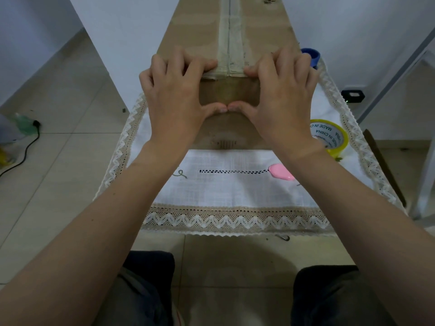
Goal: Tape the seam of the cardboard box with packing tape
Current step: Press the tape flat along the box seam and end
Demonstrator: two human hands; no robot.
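Note:
A long brown cardboard box stands on a small table and runs away from me. A strip of clear tape covers its centre seam along the top and folds over the near edge onto the front face. My left hand and my right hand lie flat against the box's near end. Their fingers rest on the top on either side of the tape, and both thumbs meet on the front face, pressing the tape's end. A roll of yellowish packing tape lies on the table to the right.
A white lace-edged cloth covers the table. A pink object lies on it near my right forearm. A blue object sits behind my right hand. A black cable trails on the tiled floor at left. My knees are below.

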